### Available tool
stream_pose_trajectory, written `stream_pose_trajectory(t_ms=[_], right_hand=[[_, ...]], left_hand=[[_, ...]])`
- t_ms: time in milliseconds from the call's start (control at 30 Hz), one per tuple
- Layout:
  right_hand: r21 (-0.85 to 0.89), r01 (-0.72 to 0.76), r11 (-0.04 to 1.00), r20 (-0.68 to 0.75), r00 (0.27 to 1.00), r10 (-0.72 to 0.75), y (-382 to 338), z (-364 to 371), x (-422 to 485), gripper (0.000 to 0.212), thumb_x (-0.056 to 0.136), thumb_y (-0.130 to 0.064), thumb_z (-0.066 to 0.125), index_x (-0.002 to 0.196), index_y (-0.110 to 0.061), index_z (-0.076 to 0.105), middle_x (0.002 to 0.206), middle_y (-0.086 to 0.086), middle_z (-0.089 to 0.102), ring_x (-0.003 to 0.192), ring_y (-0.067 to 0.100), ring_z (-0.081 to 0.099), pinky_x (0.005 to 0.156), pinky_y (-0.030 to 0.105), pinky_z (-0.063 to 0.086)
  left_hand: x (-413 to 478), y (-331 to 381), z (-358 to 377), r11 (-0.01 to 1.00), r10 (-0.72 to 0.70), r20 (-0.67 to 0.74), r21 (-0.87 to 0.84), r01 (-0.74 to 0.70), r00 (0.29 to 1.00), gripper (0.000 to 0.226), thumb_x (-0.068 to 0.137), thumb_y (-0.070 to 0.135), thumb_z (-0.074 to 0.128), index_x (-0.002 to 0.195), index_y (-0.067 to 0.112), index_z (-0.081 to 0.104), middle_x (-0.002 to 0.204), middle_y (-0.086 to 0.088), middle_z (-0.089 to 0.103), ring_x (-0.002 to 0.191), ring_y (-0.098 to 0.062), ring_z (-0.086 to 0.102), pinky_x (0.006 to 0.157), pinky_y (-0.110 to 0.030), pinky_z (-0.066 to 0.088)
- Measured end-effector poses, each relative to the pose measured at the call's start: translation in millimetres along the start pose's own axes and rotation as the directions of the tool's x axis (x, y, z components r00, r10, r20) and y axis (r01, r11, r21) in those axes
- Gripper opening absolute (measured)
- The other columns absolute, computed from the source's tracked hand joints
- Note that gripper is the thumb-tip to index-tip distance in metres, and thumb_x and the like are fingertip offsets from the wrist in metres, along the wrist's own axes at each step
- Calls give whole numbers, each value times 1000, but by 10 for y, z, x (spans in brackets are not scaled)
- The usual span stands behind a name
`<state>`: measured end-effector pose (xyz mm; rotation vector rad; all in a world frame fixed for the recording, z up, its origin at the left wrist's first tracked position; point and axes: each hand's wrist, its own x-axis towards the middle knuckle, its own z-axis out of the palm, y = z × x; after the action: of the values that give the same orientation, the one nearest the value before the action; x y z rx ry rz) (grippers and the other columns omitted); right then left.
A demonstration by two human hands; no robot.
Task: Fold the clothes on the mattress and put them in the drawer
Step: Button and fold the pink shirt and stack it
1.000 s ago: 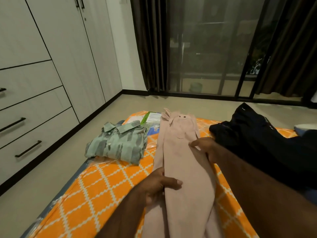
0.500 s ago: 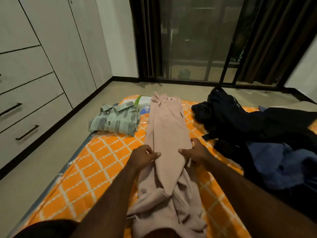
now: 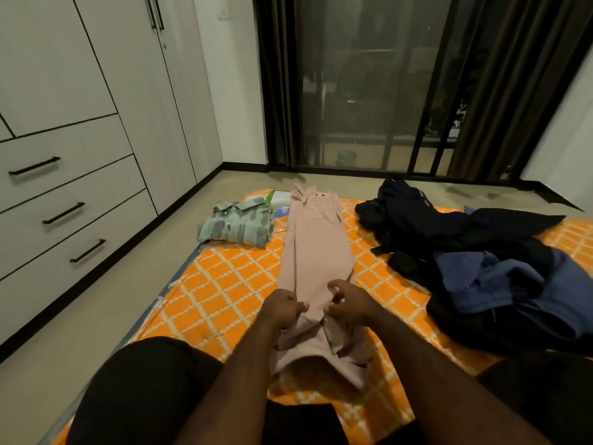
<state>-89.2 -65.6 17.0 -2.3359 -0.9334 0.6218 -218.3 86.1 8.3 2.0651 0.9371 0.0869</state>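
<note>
Mattress [image 3: 224, 284]: orange lattice cover, lying on a beige floor [image 3: 96, 316].
Pink trousers [image 3: 316, 245]: laid lengthwise down the middle. The left hand [image 3: 282, 308] and right hand [image 3: 348, 303] pinch the near end with curled fingers.
Folded green shirt [image 3: 237, 224]: far left corner.
Heap of dark clothes [image 3: 481, 252]: right side.
Drawers [image 3: 80, 203]: left wall, closed.
Glass door [image 3: 369, 91] with dark curtains [image 3: 276, 75]: far wall.

One pink garment [image 3: 316, 248], one folded shirt [image 3: 237, 224], three drawers [image 3: 96, 187], two hands [image 3: 282, 308] [image 3: 353, 303]

Bare forearms [image 3: 229, 377]; knees clad in black, seemingly shorts [image 3: 144, 383].
</note>
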Motion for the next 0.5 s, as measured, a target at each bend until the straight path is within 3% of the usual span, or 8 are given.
stream_pose_trajectory(t_ms=[67, 133, 200, 267, 333, 400, 500], right_hand=[[-114, 40, 993, 32, 999, -37, -11, 33, -63, 58, 91, -28, 73, 143, -15, 51, 138, 9, 58, 123, 24, 56, 98, 31, 45], [-165, 42, 985, 55, 998, -34, -27, 60, -86, 56, 91, -29, 73, 140, -12, 52, 138, 12, 58, 123, 27, 55, 99, 34, 46], [-198, 6, 980, 43, 999, 2, -18, 108, -70, 60, 89, -37, 73, 138, -15, 49, 134, 15, 58, 120, 31, 55, 95, 37, 47], [-224, -61, 973, -16, 998, 59, 3, 152, -77, 66, 87, -48, 71, 139, -20, 43, 132, 16, 54, 121, 34, 52, 96, 38, 45], [-142, -119, 983, -99, 989, 106, 30, 174, -71, 68, 90, -47, 66, 146, -20, 40, 137, 18, 50, 124, 36, 51, 98, 38, 46], [4, -129, 992, -151, 980, 128, 37, 148, -71, 67, 93, -40, 65, 150, -15, 41, 142, 18, 52, 124, 36, 54, 93, 34, 45], [105, -103, 989, -176, 977, 120, 60, 124, -48, 48, 92, -33, 68, 134, -13, 59, 132, 11, 64, 118, 31, 60, 91, 33, 49]], left_hand=[[-44, -56, 38, 999, -38, -92, 16, 39, 995, 41, 85, 35, 80, 60, 14, 56, 59, -4, 57, 55, -19, 54, 56, -31, 44], [-112, -81, 75, 988, -71, -176, 119, 93, 982, 36, 84, 50, 76, 77, 16, 65, 83, -5, 70, 79, -23, 64, 69, -35, 51], [-144, -84, 117, 963, -116, -222, 214, 164, 968, 48, 83, 66, 67, 99, 21, 69, 109, -5, 65, 105, -30, 59, 79, -38, 47], [-155, -91, 146, 953, -138, -198, 240, 184, 971, 62, 81, 76, 58, 108, 21, 69, 119, -9, 59, 114, -33, 52, 84, -39, 44], [-146, -106, 163, 964, -120, -146, 218, 150, 982, 68, 82, 79, 51, 106, 18, 70, 120, -13, 61, 114, -34, 53, 90, -40, 46], [-156, -80, 172, 980, -85, -102, 169, 102, 991, 69, 78, 81, 44, 91, 19, 70, 115, -12, 66, 110, -33, 58, 94, -42, 49], [-176, -5, 172, 998, -17, -52, 63, 21, 998, 66, 79, 77, 48, 74, 15, 70, 101, -8, 74, 97, -28, 67, 88, -41, 55]])
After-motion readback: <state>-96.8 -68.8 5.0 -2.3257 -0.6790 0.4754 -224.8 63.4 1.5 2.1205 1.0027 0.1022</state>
